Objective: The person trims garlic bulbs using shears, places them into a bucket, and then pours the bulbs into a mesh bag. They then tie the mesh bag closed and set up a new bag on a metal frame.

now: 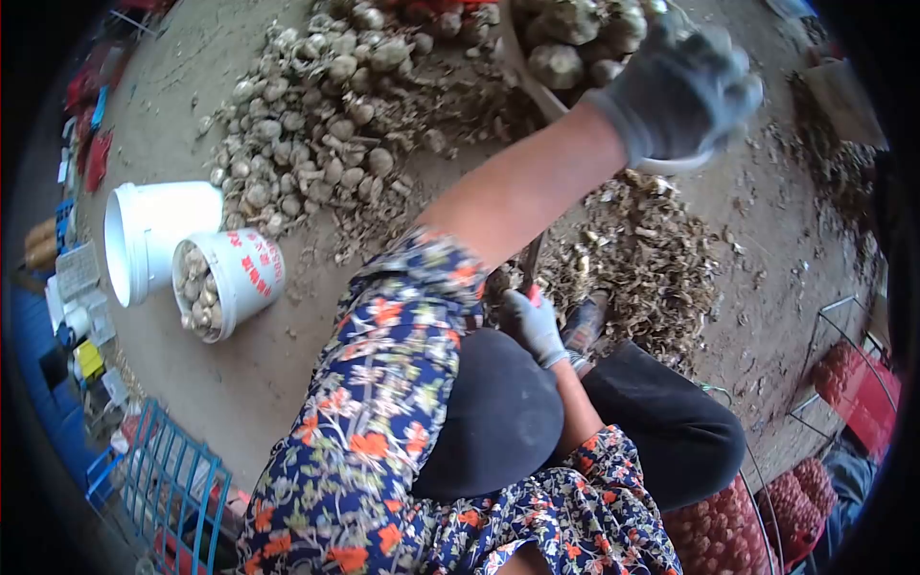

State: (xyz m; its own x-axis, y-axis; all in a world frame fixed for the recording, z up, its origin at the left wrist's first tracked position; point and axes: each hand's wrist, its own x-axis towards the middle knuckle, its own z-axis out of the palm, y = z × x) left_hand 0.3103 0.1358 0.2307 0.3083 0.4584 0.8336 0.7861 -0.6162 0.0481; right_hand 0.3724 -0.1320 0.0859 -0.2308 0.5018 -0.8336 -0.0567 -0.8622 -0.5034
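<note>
Left grip on basin, dirt floor

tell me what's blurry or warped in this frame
head view: heavy fisheye bending, black vignette at the edges; flat daylight, faint shadows, no glare; left hand on the basin is motion-smeared; right hand gripping a tool, garlic pile and buckets look sharp

Concrete floor, daylight; blue wire crate btm left, red sacks btm right.
</note>
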